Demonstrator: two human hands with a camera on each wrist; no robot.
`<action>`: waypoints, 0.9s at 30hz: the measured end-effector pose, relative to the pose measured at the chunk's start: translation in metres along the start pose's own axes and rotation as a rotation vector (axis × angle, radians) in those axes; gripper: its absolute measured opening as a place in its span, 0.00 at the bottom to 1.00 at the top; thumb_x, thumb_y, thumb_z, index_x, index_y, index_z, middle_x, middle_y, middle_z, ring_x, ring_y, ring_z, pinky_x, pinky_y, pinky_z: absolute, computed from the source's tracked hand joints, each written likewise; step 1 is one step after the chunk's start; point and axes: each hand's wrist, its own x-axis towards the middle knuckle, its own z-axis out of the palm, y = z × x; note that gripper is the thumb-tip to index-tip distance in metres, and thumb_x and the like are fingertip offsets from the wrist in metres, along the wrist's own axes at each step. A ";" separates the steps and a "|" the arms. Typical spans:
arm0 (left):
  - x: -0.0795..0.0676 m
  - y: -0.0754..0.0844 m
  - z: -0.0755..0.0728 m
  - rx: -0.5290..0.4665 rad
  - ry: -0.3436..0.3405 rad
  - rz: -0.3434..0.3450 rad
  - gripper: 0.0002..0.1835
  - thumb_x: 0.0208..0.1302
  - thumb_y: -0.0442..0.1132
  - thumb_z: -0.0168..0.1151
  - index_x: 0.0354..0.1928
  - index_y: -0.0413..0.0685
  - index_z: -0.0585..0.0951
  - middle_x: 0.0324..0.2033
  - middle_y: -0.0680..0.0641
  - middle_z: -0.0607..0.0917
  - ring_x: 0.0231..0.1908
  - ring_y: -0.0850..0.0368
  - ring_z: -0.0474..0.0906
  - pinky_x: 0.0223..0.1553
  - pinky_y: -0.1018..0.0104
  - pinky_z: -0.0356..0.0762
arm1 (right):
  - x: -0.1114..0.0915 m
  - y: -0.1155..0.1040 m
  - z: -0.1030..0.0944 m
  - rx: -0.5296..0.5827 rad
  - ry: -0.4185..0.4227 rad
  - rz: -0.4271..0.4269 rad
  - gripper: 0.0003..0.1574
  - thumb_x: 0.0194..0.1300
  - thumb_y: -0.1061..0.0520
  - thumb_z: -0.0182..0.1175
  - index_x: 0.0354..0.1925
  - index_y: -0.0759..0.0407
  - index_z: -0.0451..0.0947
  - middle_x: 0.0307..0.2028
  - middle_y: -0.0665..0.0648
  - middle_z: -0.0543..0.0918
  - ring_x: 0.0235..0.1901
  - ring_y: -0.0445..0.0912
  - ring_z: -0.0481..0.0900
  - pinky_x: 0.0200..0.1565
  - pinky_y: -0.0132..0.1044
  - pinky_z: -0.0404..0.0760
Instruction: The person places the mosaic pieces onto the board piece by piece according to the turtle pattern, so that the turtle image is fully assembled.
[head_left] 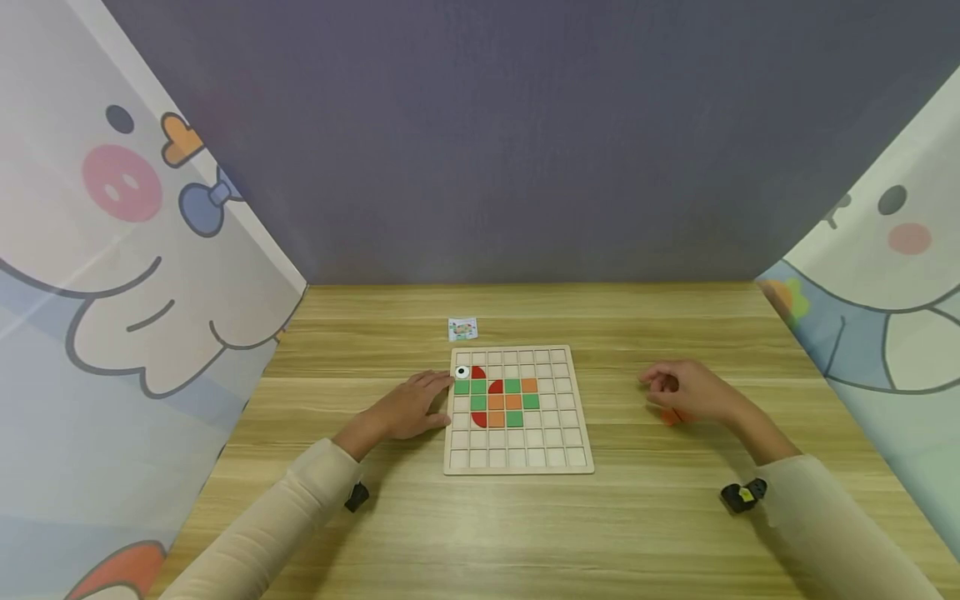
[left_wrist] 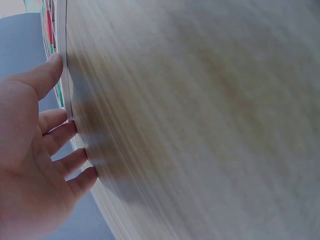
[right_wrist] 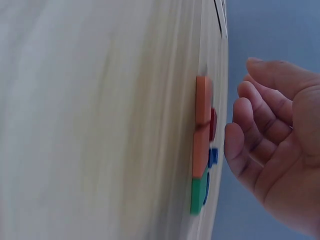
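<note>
A wooden grid board [head_left: 536,458] lies on the table, with green, orange and red tiles and an eye tile [head_left: 462,372] set in its squares. My left hand [head_left: 408,408] touches the board's left edge, its fingers spread and thumb apart. Off to the right of the board, my right hand [head_left: 693,390] hovers with loosely bent fingers and nothing visible in them. Under it lie loose pieces, mostly hidden in the head view. The right wrist view shows two orange pieces [right_wrist: 201,150], a green piece [right_wrist: 196,195], a red piece [right_wrist: 213,124] and blue pieces [right_wrist: 213,157].
A small picture card [head_left: 462,328] lies behind the board on the wood-grain table [head_left: 517,533]. Grey panelling [head_left: 480,167] rises at the back, and printed cartoon walls stand on both sides. Each wrist carries a black device [head_left: 742,495].
</note>
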 end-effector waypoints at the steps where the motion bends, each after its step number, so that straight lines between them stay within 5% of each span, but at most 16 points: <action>1: 0.000 0.000 0.000 0.001 -0.001 0.000 0.38 0.70 0.52 0.61 0.75 0.40 0.61 0.73 0.40 0.64 0.72 0.36 0.57 0.72 0.42 0.57 | -0.002 0.001 -0.001 0.002 0.002 0.000 0.15 0.65 0.60 0.66 0.49 0.64 0.82 0.32 0.47 0.81 0.28 0.36 0.75 0.30 0.31 0.78; 12: 0.000 -0.002 0.001 0.007 -0.004 0.005 0.39 0.71 0.52 0.60 0.75 0.40 0.60 0.73 0.39 0.63 0.72 0.37 0.57 0.72 0.42 0.56 | -0.024 0.018 -0.005 0.072 -0.022 0.074 0.16 0.63 0.61 0.68 0.50 0.63 0.81 0.32 0.49 0.80 0.27 0.37 0.75 0.29 0.31 0.77; 27: -0.001 -0.001 0.001 -0.001 -0.003 -0.005 0.38 0.71 0.52 0.60 0.75 0.40 0.61 0.73 0.40 0.64 0.72 0.36 0.56 0.72 0.41 0.55 | -0.038 0.024 -0.006 0.037 -0.057 0.046 0.19 0.62 0.58 0.70 0.51 0.63 0.81 0.31 0.47 0.77 0.26 0.35 0.68 0.27 0.30 0.73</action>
